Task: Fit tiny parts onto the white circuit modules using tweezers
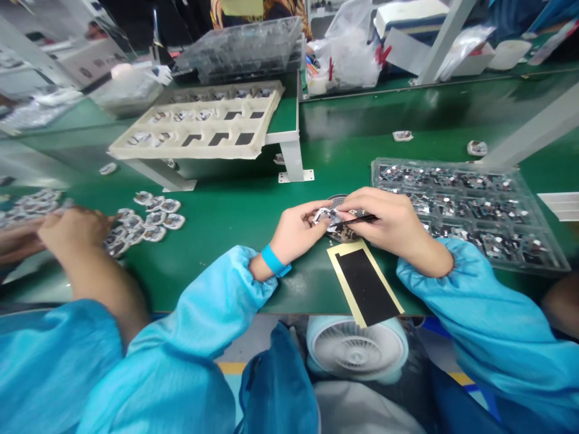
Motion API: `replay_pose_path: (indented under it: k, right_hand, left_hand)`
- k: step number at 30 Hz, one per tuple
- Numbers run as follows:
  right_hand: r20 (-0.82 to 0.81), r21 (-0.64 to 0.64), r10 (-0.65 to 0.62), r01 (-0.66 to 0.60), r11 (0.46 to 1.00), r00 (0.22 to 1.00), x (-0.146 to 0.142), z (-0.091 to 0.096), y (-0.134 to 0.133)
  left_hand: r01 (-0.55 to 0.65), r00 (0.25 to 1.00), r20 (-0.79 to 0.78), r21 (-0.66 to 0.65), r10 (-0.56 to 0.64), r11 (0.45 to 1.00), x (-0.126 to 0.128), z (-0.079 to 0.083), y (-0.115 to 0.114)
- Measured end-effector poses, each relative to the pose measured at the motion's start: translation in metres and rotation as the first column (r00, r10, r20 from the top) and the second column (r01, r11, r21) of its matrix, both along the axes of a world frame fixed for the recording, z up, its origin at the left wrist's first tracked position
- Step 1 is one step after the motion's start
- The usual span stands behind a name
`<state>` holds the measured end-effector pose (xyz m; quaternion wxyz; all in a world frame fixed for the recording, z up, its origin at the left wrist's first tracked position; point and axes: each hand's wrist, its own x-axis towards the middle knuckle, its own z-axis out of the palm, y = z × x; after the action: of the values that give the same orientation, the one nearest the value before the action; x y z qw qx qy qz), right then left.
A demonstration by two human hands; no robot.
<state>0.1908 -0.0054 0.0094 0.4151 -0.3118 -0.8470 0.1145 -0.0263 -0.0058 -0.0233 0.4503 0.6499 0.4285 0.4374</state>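
Between the fingers of my left hand (301, 232) is a small white part with metallic bits (326, 217). My right hand (384, 220) pinches dark tweezers (359, 220), whose tips reach to that white part. Under both hands lies a round dish (346, 234) holding small dark pieces, partly hidden by the fingers. Just in front of the dish, a yellow backing sheet with a black adhesive panel (366, 286) lies over the bench edge. A blue band circles my left wrist.
At right stands a clear compartment tray (474, 211) of small electronic parts. Several white parts (145, 220) lie grouped at left, beside a co-worker's hands (75, 232). A cream tray (199, 120) sits on a raised shelf with a metal leg (293, 160). Below the bench is a fan (357, 349).
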Motion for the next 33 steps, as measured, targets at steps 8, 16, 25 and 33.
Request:
replay_pose_path:
  k: [8, 16, 25, 33]
  right_hand:
    - [0.041, -0.034, 0.003, -0.002, 0.999, 0.999, 0.005, 0.003, 0.001]
    - [0.024, -0.061, 0.057, -0.056, 0.997, 0.998, 0.009, 0.006, 0.003]
    - [0.061, -0.055, 0.035, -0.032, 0.998, 0.998, 0.008, 0.005, 0.002]
    - [0.098, -0.086, 0.029, -0.021, 0.996, 0.995, 0.007, 0.004, 0.002]
  left_hand:
    - [0.018, 1.000, 0.002, -0.034, -0.018, 0.999, 0.002, 0.002, -0.002]
    - [0.063, 0.996, 0.072, -0.129, -0.054, 0.990, 0.001, 0.007, -0.003]
    - [0.041, 0.998, 0.043, -0.110, -0.036, 0.993, 0.001, 0.005, -0.002]
    - [-0.001, 0.983, -0.181, 0.113, 0.021, 0.994, -0.001, -0.002, -0.005]
